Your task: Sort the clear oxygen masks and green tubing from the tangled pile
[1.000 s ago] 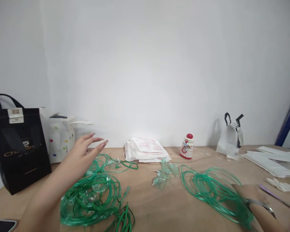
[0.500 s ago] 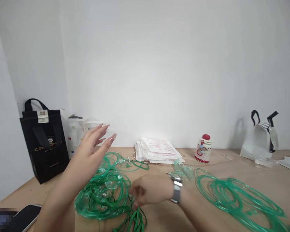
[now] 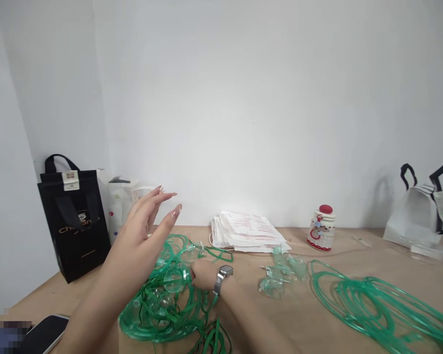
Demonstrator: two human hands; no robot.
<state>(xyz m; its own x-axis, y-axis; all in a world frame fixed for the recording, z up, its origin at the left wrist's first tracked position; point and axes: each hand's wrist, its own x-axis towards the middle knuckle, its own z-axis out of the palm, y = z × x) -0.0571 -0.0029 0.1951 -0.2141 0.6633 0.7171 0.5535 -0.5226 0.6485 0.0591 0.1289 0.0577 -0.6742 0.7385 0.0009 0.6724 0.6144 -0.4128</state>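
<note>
A tangled pile of green tubing (image 3: pixel 151 334) with flat green straps (image 3: pixel 216 339) and clear rounded plastic pieces (image 3: pixel 174 279) lies on the brown table. My left hand (image 3: pixel 147 226) is raised above the pile's left side, holding nothing, its fingers and thumb apart. At the pile's right edge, my right hand (image 3: pixel 205 274) reaches in beside a clear rounded piece. Its fingers look curled, their tips hidden, and what they hold cannot be made out. A grey watch (image 3: pixel 223 276) is on that wrist. Several translucent green plastic pieces (image 3: pixel 282 270) lie to its right.
A coil of green tubing (image 3: pixel 376 300) lies at right. Along the wall are a black bag (image 3: pixel 79 236), a stack of white printed papers (image 3: pixel 249 233), a red-topped white bottle (image 3: pixel 321 231) and a white bag (image 3: pixel 413 216). A phone (image 3: pixel 46 334) rests at front left.
My right hand has moved up and left, further into the pile. More translucent pieces show to its right. The whole view has shifted slightly; my left hand stays raised and open.
</note>
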